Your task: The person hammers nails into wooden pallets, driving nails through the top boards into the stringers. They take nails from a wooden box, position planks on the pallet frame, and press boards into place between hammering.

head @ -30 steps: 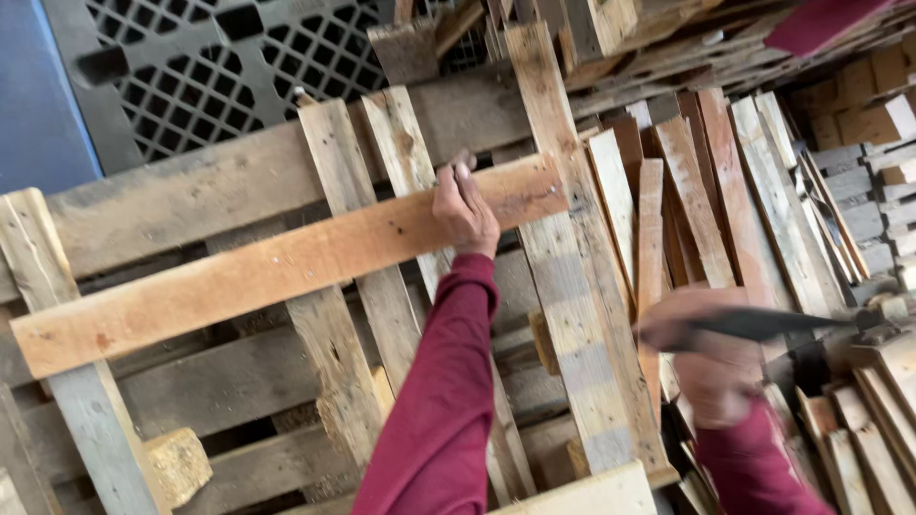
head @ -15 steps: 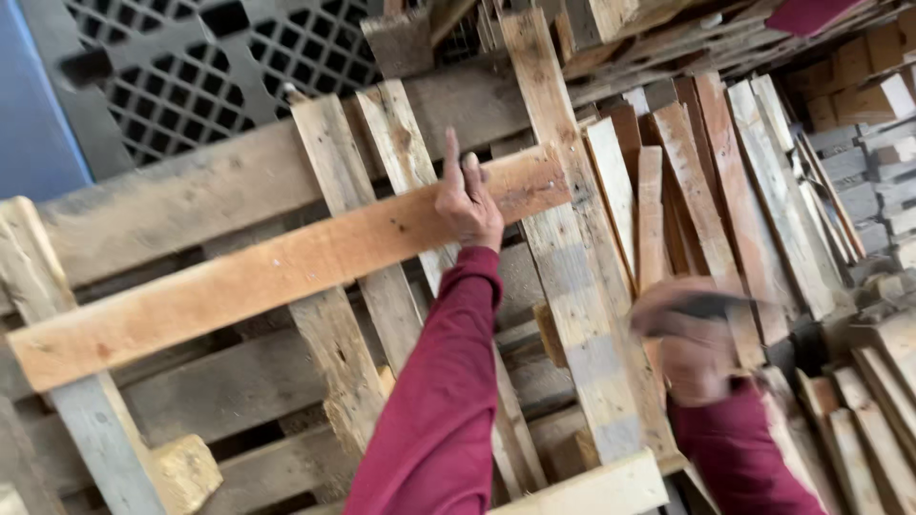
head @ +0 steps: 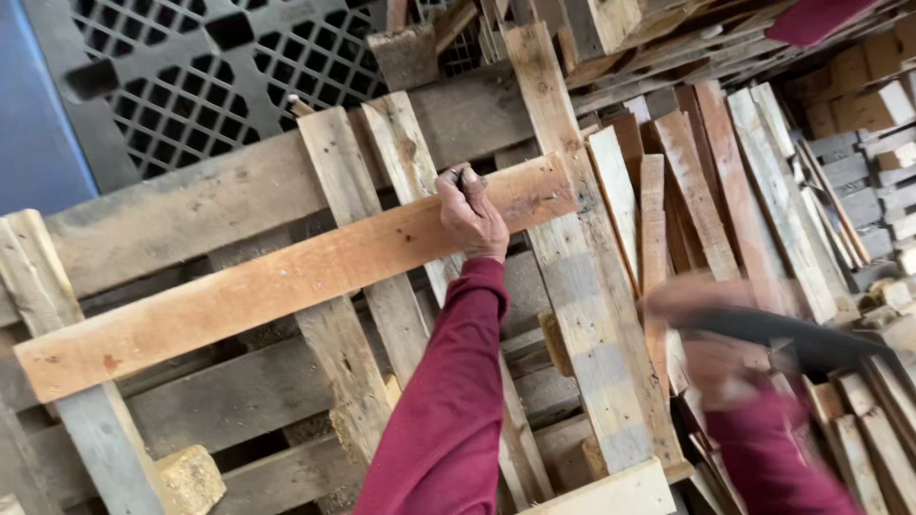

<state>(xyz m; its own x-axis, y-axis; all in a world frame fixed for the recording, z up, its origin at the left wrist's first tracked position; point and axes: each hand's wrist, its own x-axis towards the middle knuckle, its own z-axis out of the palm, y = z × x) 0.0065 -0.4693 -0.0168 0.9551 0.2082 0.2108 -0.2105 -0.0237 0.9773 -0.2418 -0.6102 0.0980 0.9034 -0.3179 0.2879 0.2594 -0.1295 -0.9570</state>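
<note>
One long reddish plank (head: 286, 277), rough-sawn, nail-pocked, laid slantwise across grey weathered pallet (head: 592, 315) slats. Left hand (head: 472, 215) pinching small dark nail-like bit against plank's upper edge. Right hand (head: 716, 343) blurred, wrapped around dark tool (head: 792, 334). Black plastic lattice pallet (head: 219, 67) behind; loose boards (head: 725, 181) stacked right.

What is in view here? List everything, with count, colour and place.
plank: one, orange-tan, laid slantwise across the pallet, under the left hand.
pallet: one, grey-brown weathered wood, fills the middle.
plastic pallet: one, dark grey lattice, top left, behind the wood.
loose boards: many, pale to reddish, stacked at right.
wood blocks: several, tan, top right.
wall: blue, far left.
tool: one, dark, blurred, in the right hand.
left hand: on the plank's upper edge, pinching something small and dark.
right hand: blurred, lower right.
sleeves: two, maroon.
</note>
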